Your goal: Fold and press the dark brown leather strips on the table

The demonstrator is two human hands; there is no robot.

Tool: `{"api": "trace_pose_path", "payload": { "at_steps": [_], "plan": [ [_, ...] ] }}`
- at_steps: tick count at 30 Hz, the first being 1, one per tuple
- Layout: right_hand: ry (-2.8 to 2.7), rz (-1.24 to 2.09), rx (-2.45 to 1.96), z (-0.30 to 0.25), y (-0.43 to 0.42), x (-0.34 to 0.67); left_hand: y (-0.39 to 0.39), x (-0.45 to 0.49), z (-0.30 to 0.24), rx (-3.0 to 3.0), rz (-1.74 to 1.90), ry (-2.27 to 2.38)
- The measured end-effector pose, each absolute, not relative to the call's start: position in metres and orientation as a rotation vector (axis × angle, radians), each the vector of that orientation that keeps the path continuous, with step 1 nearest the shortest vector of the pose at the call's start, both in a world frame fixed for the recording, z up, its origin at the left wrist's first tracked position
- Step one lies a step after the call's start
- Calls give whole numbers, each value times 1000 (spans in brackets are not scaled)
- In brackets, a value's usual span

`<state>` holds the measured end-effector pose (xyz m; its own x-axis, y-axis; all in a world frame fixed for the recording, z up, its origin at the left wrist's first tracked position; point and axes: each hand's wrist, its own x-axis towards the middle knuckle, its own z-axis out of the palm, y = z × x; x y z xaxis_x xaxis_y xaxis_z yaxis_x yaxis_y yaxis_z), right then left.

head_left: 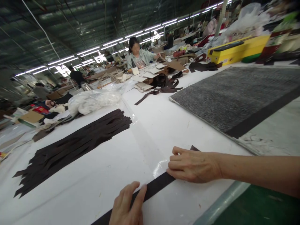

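Note:
A long dark brown strip [157, 187] lies slantwise on the white tabletop, passing under both of my hands. Near the bottom edge, my left hand [127, 206] is on the strip, thumb and fingers bent around its width. Farther up along it, my right hand [193, 165] is closed over the strip with curled fingers pressed down; the fingertips are partly hidden. The strip's far end [194, 148] pokes out just beyond that hand. To the left rests a thick pile of similar dark strips [77, 147].
A dark grey textured sheet [236, 97] lies on a board at right. Behind are loose dark strips [164, 84], card pieces [142, 86], a clear plastic bag [96, 100] and a yellow box [239, 50]. Another person [140, 57] works across the table. The table's edge [222, 203] is at lower right.

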<state>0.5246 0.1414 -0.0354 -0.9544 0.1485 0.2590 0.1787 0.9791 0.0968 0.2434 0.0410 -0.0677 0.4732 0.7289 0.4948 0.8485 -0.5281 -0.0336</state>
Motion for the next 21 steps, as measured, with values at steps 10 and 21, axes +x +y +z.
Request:
{"api": "trace_pose_path", "payload": {
  "at_steps": [10, 21],
  "plan": [
    [-2897, -219, -294, -35, 141, 542, 65, 312, -84, -2808, -516, -1355],
    [-2948, -260, -407, -32, 141, 584, 71, 322, -81, -2635, -443, -1203]
  ]
}}
